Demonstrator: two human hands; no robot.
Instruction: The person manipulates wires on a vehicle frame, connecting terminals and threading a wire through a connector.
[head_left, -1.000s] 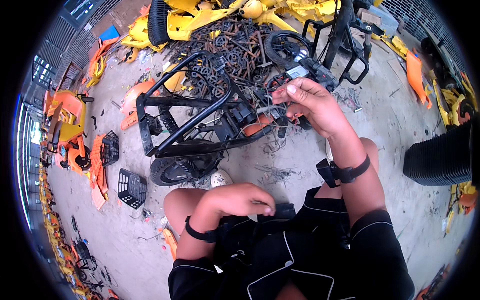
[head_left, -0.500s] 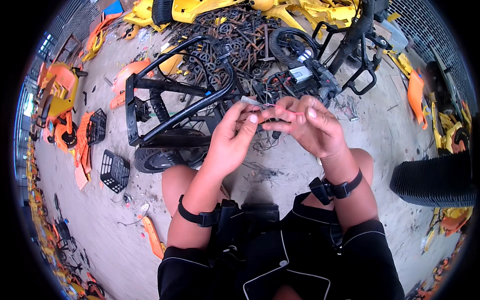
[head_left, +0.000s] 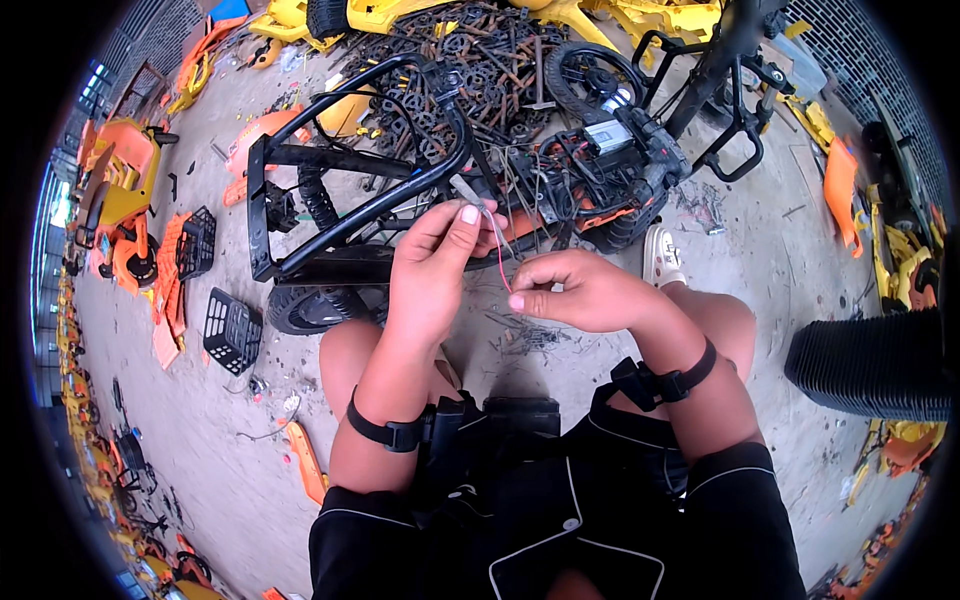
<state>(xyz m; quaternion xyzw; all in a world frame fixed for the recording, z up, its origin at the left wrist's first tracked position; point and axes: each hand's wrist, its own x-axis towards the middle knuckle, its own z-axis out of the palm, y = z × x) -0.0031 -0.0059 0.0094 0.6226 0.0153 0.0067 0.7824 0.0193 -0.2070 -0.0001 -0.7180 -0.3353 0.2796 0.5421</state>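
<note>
Since half a second ago, the right hand has dropped and turned toward the person, drawing apart from the left hand, which sits slightly lower; between them a thin red wire now shows as a long, clear span. It hangs in the air above the concrete floor, in front of the black tubular frame. Smooth and flexible, the wire bows gently, its long axis running away from the body: the near end at the right hand, the far end up and slightly left. The left fingers are closed, thumb pressed flat, on a dull grey strip, narrow and flat-looking, which pokes out toward the upper left. The right fingers are curled, thumb and index nearly together, pinching the wire's near end. Beyond lie a heap of rough, rust-brown metal parts and a tangle of dark cables.
</note>
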